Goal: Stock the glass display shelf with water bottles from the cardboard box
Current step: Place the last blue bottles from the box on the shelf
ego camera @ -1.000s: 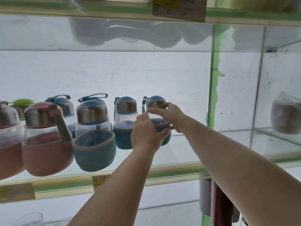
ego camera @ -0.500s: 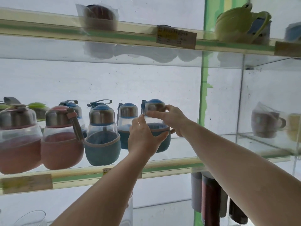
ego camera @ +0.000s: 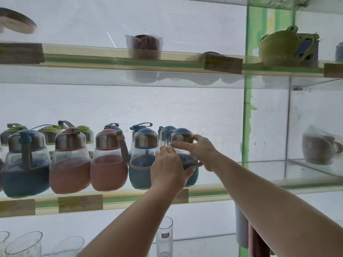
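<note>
A blue water bottle [ego camera: 181,138] with a steel collar and blue sleeve stands at the right end of a row on the glass display shelf [ego camera: 241,188]. My left hand [ego camera: 168,167] wraps its lower body from the front. My right hand [ego camera: 200,151] holds it at the neck, thumb across the front and fingers behind the collar. Left of it stand another blue bottle [ego camera: 143,156], two pink bottles [ego camera: 109,160], and a dark blue one [ego camera: 26,164]. More blue and green-lidded bottles stand behind them. The cardboard box is out of view.
The shelf above carries a wrapped brown cup [ego camera: 143,45] and a green teapot [ego camera: 280,46]. A wrapped mug [ego camera: 319,145] stands in the right compartment behind a glass divider [ego camera: 287,127]. Drinking glasses [ego camera: 164,236] stand on the shelf below. Price tags [ego camera: 79,203] line the shelf edges.
The view has tilted up and swung left, showing more of the upper shelf and the row. Both hands stay on the blue bottle, which now stands nearer the shelf's front, beside the front blue one.
</note>
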`<state>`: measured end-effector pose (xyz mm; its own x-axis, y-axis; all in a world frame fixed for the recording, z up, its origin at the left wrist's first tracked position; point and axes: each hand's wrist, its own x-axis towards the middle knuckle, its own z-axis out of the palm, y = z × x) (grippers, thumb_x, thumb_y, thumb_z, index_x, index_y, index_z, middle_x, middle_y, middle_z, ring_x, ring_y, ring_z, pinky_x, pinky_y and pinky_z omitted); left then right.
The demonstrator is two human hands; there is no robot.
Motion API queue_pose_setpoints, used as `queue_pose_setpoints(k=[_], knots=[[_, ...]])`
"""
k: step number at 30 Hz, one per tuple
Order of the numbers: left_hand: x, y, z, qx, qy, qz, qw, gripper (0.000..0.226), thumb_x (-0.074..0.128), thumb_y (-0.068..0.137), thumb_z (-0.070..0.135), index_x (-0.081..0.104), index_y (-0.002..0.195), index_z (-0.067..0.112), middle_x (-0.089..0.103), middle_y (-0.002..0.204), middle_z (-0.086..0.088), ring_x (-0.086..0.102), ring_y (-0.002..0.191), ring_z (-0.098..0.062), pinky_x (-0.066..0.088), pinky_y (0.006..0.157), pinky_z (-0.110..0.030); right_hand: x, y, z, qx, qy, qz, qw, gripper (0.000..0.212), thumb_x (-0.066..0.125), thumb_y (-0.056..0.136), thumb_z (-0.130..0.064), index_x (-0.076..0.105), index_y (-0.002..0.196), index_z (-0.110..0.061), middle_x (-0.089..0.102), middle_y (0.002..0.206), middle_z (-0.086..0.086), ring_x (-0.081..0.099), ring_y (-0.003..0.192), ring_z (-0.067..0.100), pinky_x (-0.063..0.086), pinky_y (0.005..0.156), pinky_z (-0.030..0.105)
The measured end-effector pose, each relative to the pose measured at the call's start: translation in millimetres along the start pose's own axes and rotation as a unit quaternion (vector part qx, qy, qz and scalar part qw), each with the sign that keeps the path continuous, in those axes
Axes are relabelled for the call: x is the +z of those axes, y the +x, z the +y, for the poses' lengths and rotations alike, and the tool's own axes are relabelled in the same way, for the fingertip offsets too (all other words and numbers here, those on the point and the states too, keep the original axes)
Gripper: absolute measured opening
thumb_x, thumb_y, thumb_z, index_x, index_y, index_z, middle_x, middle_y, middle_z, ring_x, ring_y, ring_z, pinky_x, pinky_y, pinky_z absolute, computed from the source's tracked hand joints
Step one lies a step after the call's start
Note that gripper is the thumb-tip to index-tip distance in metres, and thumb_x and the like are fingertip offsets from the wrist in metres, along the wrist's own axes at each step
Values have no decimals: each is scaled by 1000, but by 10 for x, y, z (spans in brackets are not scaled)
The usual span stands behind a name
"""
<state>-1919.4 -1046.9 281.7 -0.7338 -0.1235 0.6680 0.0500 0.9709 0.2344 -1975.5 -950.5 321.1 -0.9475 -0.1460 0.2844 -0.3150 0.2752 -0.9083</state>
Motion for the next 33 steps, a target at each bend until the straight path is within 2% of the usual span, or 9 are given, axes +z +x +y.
queue_pose_setpoints(k=[6, 12, 15, 19, 21, 24, 27, 30, 33], knots=[[-25, 35, -77, -15, 0, -11, 1000, 84, 51, 85, 58, 20, 145, 7, 38, 136, -5, 45, 123, -19, 42, 95, -27, 128, 39, -13, 6, 17, 7, 1000, 52, 78, 72, -40, 52, 113, -22, 55, 108, -2, 53, 100, 20, 46, 79, 34], [-9, 40, -128, -9, -3, 0, 1000, 82, 51, 83, 62, 24, 143, 12, 41, 133, -1, 47, 120, -16, 43, 93, -27, 184, 67, 43, 1, 18, 21, 1000, 62, 77, 72, -42, 51, 123, -19, 57, 113, -2, 54, 103, 20, 49, 92, 37], [2, 24, -143, -2, -2, -1, 1000, 84, 49, 84, 63, 20, 144, 12, 39, 135, -1, 44, 123, -16, 43, 94, -27, 197, 60, 55, -3, 12, 19, 1000, 64, 76, 73, -44, 49, 127, -20, 57, 118, -1, 53, 105, 19, 48, 93, 37], [-27, 2, -179, 5, -48, -34, 998, 82, 54, 86, 52, 15, 146, 11, 31, 142, -2, 38, 129, -16, 40, 99, -27, 195, 16, 22, -2, -20, -4, 1000, 70, 72, 76, -48, 43, 133, -19, 54, 127, 1, 50, 106, 18, 45, 87, 33], [-73, -40, -218, 7, -106, -51, 993, 79, 58, 88, 41, 14, 147, 14, 29, 145, 0, 38, 130, -16, 40, 101, -27, 178, -17, -9, -9, -35, -1, 999, 77, 70, 78, -49, 36, 140, -18, 50, 135, 4, 50, 114, 22, 44, 93, 36], [-192, -113, -327, 14, -148, -22, 989, 69, 58, 89, 29, 21, 147, 19, 33, 145, 2, 41, 128, -15, 41, 98, -27, 163, -85, -123, -57, -114, 74, 989, 83, 64, 84, -48, 23, 148, -16, 37, 148, 9, 39, 133, 27, 36, 105, 38], [-363, -149, -504, 14, -131, 38, 991, 54, 53, 91, 22, 31, 141, 20, 38, 141, 2, 43, 125, -15, 41, 94, -26, 258, -162, -318, -145, -187, 138, 962, 76, 63, 85, -43, 28, 146, -15, 35, 149, 7, 31, 137, 24, 29, 109, 36], [-525, -176, -729, 0, -101, 77, 992, 49, 52, 91, 22, 34, 137, 20, 39, 138, 1, 40, 125, -15, 40, 93, -24, 462, -224, -483, -209, -246, 137, 936, 72, 63, 85, -40, 31, 144, -17, 36, 147, 5, 29, 137, 21, 27, 110, 34], [-630, -207, -997, -41, -44, 88, 994, 51, 52, 90, 26, 33, 137, 18, 33, 141, -3, 33, 128, -21, 34, 103, -31, 693, -286, -552, -226, -272, 108, 929, 73, 64, 85, -38, 27, 145, -18, 37, 146, 5, 33, 135, 21, 30, 107, 35]])
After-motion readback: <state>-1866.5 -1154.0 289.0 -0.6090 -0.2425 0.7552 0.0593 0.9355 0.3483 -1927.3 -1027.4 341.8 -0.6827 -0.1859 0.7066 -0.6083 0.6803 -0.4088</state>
